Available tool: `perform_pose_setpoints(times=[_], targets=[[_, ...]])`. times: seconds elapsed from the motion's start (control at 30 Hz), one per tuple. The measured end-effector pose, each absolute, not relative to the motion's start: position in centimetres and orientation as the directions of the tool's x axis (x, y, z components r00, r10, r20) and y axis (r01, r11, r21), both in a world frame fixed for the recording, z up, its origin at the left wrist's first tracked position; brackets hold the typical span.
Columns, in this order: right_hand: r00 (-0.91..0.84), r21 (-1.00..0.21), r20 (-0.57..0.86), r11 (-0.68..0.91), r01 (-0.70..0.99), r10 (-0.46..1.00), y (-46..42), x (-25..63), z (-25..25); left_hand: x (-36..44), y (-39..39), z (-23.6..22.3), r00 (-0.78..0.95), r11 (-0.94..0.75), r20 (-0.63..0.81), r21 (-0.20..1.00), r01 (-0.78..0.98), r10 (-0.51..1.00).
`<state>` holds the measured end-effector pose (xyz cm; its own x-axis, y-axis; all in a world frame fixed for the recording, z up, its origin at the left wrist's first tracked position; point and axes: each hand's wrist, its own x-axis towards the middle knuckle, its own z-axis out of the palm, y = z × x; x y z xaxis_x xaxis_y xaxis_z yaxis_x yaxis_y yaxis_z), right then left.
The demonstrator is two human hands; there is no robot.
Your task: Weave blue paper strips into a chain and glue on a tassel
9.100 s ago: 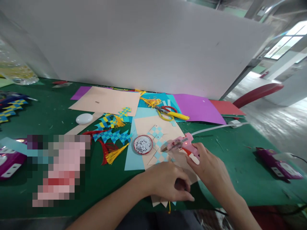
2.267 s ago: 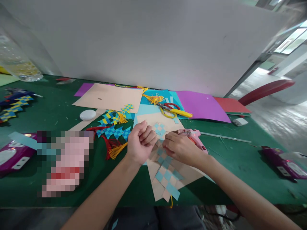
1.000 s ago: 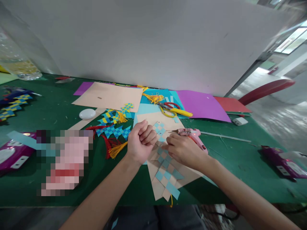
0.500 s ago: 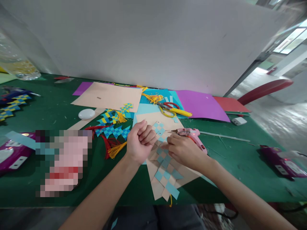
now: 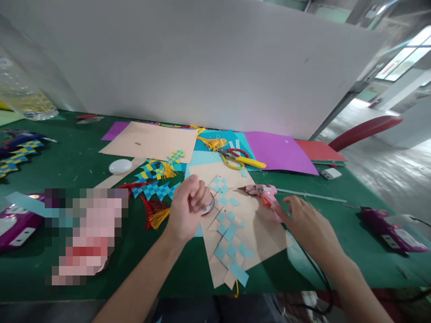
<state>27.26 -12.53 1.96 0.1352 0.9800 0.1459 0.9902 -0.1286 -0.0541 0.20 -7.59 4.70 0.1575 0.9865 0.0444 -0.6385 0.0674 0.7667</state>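
Note:
My left hand (image 5: 190, 208) is closed, and a small white thing with a thin red curved edge (image 5: 208, 206) shows beside its fingers; most of it is hidden. Just right of it lies a woven paper fish strip (image 5: 230, 231) in light blue and peach, on a peach sheet (image 5: 262, 237). My right hand (image 5: 311, 224) has its fingers apart by the handle of a pink hot glue gun (image 5: 266, 194). The gun lies on its side, nozzle pointing left over the sheet. Whether the fingertips touch the handle I cannot tell.
Scissors (image 5: 235, 157) with a yellow handle lie behind the sheet. Blue-and-yellow woven fish with tassels (image 5: 158, 189) are at left. A purple sheet (image 5: 281, 152), a white oval object (image 5: 120, 167), a clear glue stick (image 5: 313, 195) and purple packs (image 5: 392, 231) lie around.
My right hand has moved right, off the woven strip to the glue gun's handle, and its fingers have spread. My left hand has shifted slightly left, and the red-edged thing now shows.

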Motion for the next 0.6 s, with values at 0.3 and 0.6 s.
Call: perform_pose_setpoints(times=[0.3,0.6], targets=[[0.055,0.015,0.248,-0.061,0.998,0.967,-12.3,26.7,-1.4,-0.9,-16.5,-0.4,0.598,-0.804,0.538,0.402,0.437,0.594],[0.132,-0.100,0.291,-0.107,0.989,0.948,-11.9,26.2,-1.6,-1.0,-17.2,-1.1,0.736,-0.833,0.445,0.045,0.551,0.510]])
